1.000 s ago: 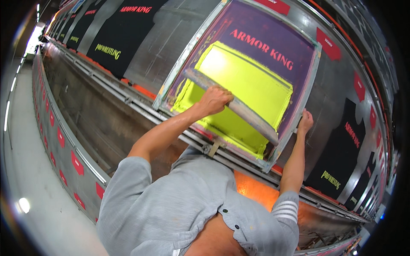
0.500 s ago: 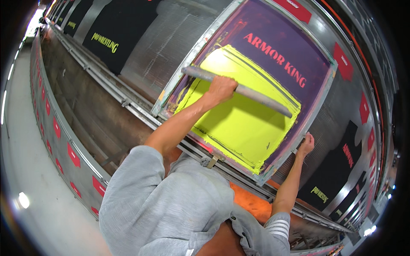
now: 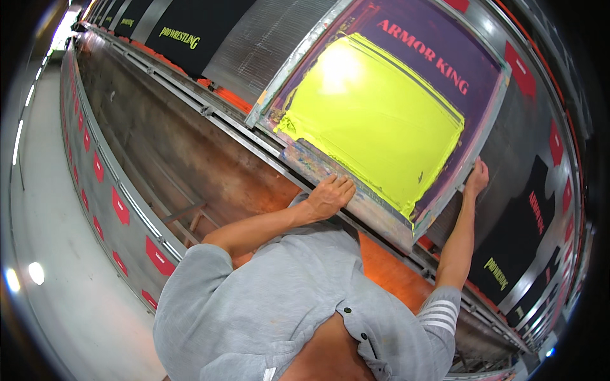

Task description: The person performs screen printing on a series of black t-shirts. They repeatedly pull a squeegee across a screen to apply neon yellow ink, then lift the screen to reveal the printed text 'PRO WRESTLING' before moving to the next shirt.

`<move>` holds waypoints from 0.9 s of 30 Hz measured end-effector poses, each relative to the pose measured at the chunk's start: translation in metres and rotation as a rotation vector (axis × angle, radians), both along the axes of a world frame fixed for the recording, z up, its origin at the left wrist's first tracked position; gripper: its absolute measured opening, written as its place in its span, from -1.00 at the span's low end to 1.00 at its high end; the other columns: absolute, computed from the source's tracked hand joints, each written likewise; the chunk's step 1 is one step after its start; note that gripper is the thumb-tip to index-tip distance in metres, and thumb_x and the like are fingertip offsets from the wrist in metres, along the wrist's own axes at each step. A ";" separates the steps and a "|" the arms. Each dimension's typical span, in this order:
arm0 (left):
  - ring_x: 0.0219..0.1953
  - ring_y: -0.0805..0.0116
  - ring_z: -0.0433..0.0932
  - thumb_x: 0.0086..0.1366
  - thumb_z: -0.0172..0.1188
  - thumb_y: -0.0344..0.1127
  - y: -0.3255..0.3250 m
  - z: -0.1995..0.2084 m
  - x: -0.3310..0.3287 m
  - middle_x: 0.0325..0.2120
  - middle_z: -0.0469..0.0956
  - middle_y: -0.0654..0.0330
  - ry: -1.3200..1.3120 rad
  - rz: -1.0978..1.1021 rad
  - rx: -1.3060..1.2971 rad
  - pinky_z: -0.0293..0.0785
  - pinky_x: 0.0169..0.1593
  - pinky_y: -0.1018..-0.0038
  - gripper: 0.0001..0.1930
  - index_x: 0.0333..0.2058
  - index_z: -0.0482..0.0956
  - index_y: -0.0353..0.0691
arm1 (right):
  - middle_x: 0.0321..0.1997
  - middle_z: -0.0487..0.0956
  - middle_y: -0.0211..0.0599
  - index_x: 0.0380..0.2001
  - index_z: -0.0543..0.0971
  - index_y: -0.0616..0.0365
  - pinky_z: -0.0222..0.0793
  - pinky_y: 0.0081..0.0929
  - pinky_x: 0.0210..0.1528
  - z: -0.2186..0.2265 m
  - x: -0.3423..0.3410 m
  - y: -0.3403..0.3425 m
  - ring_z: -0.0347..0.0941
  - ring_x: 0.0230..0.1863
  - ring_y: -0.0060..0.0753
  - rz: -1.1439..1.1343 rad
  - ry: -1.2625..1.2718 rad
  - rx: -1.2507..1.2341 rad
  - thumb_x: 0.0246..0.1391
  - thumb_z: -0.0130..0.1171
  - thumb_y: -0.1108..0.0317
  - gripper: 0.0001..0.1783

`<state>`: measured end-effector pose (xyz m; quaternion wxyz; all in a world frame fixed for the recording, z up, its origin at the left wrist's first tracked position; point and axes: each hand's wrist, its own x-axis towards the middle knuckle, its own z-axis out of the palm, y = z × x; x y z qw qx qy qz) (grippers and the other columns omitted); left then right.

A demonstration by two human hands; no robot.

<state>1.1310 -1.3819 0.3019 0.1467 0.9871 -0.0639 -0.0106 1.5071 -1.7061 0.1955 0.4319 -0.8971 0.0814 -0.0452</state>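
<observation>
My left hand [image 3: 332, 195] is closed over the top edge of a long, ink-stained squeegee [image 3: 378, 204], which lies along the near end of a screen-printing frame [image 3: 295, 60]. Bright yellow ink [image 3: 387, 114] covers much of the mesh in a broad sheet, with a ragged bead at its near left corner. Purple mesh [image 3: 438, 38] with red lettering shows beyond the ink. At the frame's right side my right hand [image 3: 476, 178] has its fingers curled on the edge. The squeegee's blade is hidden from above.
Black shirt pieces [image 3: 181, 38] lie flat on the grey print table to the left, and another black piece [image 3: 518, 228] lies to the right. A metal rail [image 3: 203, 109] runs along the table's near edge. Leftward, a grey panelled barrier [image 3: 108, 184] with red patches borders a pale floor [image 3: 44, 222].
The squeegee came toward me, from across the yellow ink to the frame's near end, with my left hand on it. My right hand stays at the frame's right edge.
</observation>
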 end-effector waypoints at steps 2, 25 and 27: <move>-0.25 0.15 0.59 0.00 0.18 -0.36 0.008 0.010 0.005 -0.38 0.58 0.13 0.102 0.033 -0.010 0.46 -0.19 0.25 -0.86 -0.40 0.54 -0.19 | -0.16 0.69 -0.05 -0.12 0.66 0.27 0.42 -0.26 0.01 -0.001 0.002 0.000 0.60 -0.09 -0.09 -0.011 -0.001 -0.028 0.12 0.23 -0.06 -0.45; -0.30 -0.02 0.67 -0.25 0.35 -0.48 0.148 -0.004 0.208 -0.34 0.68 -0.15 1.159 -0.222 0.192 0.54 -0.23 0.12 -0.62 -0.30 0.72 -0.35 | -0.07 0.66 -0.10 -0.10 0.67 0.05 0.44 -0.22 0.03 0.014 -0.004 0.012 0.58 -0.02 -0.04 -0.050 0.063 -0.253 0.24 0.08 0.14 -0.68; -0.33 0.02 0.66 -0.20 0.35 -0.47 0.146 0.014 0.222 -0.36 0.69 -0.09 1.072 -0.216 0.135 0.54 -0.26 0.18 -0.71 -0.37 0.73 -0.29 | 0.00 0.64 -0.10 -0.09 0.67 0.05 0.41 -0.21 0.09 0.042 -0.009 0.026 0.53 0.08 -0.05 0.012 -0.006 -0.518 0.22 0.11 0.14 -0.68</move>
